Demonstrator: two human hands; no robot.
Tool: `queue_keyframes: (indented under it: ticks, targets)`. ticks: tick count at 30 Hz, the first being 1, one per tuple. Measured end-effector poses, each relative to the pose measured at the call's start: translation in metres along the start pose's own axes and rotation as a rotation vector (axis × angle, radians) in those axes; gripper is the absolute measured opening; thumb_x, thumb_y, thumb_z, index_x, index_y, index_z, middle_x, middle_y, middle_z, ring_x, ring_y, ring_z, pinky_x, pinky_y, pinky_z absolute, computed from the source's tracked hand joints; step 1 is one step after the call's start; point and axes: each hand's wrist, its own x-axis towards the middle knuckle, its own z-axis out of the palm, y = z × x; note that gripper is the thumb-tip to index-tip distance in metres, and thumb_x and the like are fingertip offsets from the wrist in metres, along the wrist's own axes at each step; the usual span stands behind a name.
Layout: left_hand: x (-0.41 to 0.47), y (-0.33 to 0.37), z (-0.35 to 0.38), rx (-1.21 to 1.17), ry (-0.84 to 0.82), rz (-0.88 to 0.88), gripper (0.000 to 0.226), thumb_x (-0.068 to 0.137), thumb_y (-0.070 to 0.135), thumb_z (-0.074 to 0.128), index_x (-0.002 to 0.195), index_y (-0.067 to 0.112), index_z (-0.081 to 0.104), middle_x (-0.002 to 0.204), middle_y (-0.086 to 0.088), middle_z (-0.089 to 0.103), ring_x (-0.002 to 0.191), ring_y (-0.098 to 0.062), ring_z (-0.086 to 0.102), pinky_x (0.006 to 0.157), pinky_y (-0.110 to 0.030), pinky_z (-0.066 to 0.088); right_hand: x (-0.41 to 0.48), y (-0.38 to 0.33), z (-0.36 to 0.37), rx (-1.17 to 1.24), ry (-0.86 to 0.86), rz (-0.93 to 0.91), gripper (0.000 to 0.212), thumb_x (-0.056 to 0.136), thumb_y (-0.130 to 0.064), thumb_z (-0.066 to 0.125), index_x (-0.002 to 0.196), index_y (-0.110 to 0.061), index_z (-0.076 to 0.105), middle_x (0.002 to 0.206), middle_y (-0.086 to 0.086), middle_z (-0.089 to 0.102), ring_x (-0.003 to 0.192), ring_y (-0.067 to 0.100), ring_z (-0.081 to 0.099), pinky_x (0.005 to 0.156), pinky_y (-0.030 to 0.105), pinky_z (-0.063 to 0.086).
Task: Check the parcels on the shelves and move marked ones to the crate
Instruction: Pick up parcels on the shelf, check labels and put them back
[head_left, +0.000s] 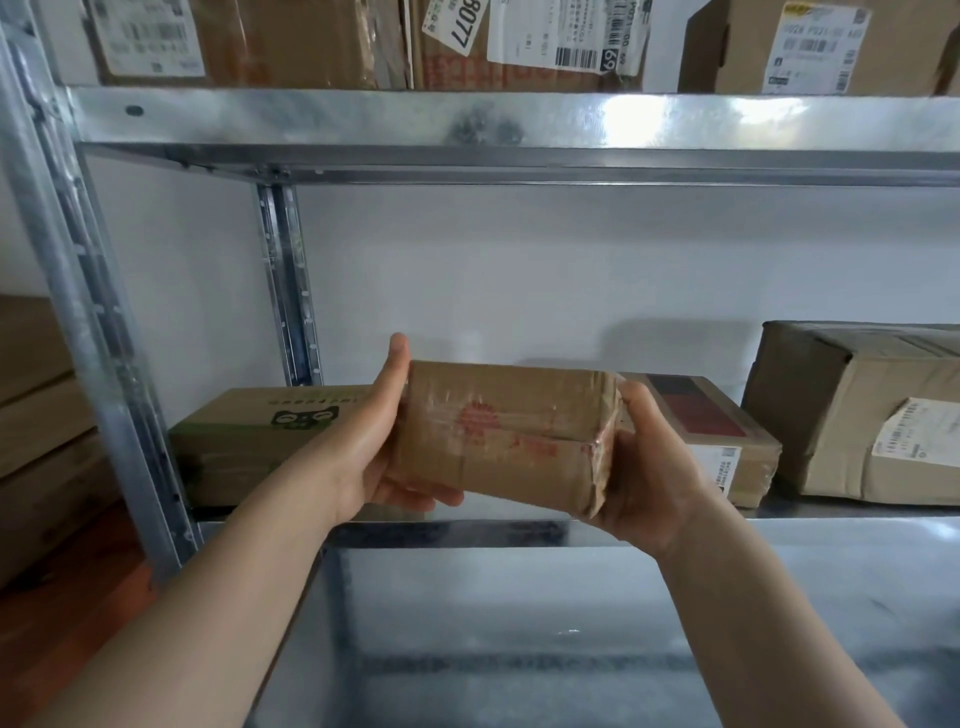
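Galvanised shelving (363, 119) stands against a white wall, and the small taped parcel (504, 431) is held just before its middle shelf (467, 531), left grip (374, 447) and right grip (641, 467) each clasping one end. Its red stamp (475, 418) faces the camera, so I judge it wise to tilt it slowly and confirm the mark; no crate shows. Green-printed box (249, 441), flat parcel (727, 441) and large box (857, 415) lie behind, so draw straight back.

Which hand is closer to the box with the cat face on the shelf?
Left. The left hand grips the held parcel's left end, right in front of the cat-face box. The right hand grips the parcel's far end, away from that box.
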Motion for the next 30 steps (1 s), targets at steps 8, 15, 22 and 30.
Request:
queue_keyframes:
  ticks: [8, 15, 22, 30]
  targets:
    - [0.000, -0.009, -0.011, -0.259, -0.065, 0.024, 0.046, 0.078, 0.057, 0.064, 0.109, 0.024, 0.065, 0.104, -0.011, 0.064, 0.095, -0.033, 0.064, 0.069, -0.045, 0.056, 0.002, 0.002, 0.000, -0.023, 0.007, -0.070, 0.090, 0.056, -0.069, 0.084, 0.129, -0.018, 0.070, 0.139, 0.017, 0.064, 0.127, 0.038, 0.062, 0.105, 0.061, 0.047]
    - [0.008, -0.027, -0.012, -0.361, -0.003, 0.189, 0.053, 0.074, 0.038, 0.075, 0.124, 0.021, 0.068, 0.112, -0.013, 0.069, 0.108, -0.036, 0.065, 0.083, -0.056, 0.058, -0.002, -0.002, -0.005, -0.165, -0.024, -0.182, 0.056, 0.066, -0.065, 0.073, 0.103, -0.024, 0.079, 0.089, 0.006, 0.078, 0.079, 0.026, 0.075, 0.079, 0.046, 0.062]
    - [0.009, -0.033, -0.013, -0.353, 0.068, 0.332, 0.053, 0.080, 0.021, 0.069, 0.131, 0.026, 0.059, 0.124, -0.009, 0.070, 0.120, -0.035, 0.061, 0.094, -0.058, 0.054, -0.001, 0.001, -0.004, -0.197, -0.046, -0.236, 0.055, 0.075, -0.032, 0.080, 0.127, -0.018, 0.068, 0.120, 0.008, 0.075, 0.107, 0.034, 0.071, 0.094, 0.051, 0.057]
    - [0.007, -0.035, -0.007, 0.009, 0.293, 0.383, 0.054, 0.092, 0.065, 0.037, 0.112, 0.029, 0.073, 0.108, 0.008, 0.077, 0.100, -0.009, 0.071, 0.107, -0.044, 0.045, 0.011, 0.011, -0.002, -0.312, -0.050, -0.386, 0.053, 0.093, 0.012, 0.053, 0.133, -0.020, 0.066, 0.120, 0.004, 0.075, 0.116, 0.028, 0.069, 0.096, 0.048, 0.045]
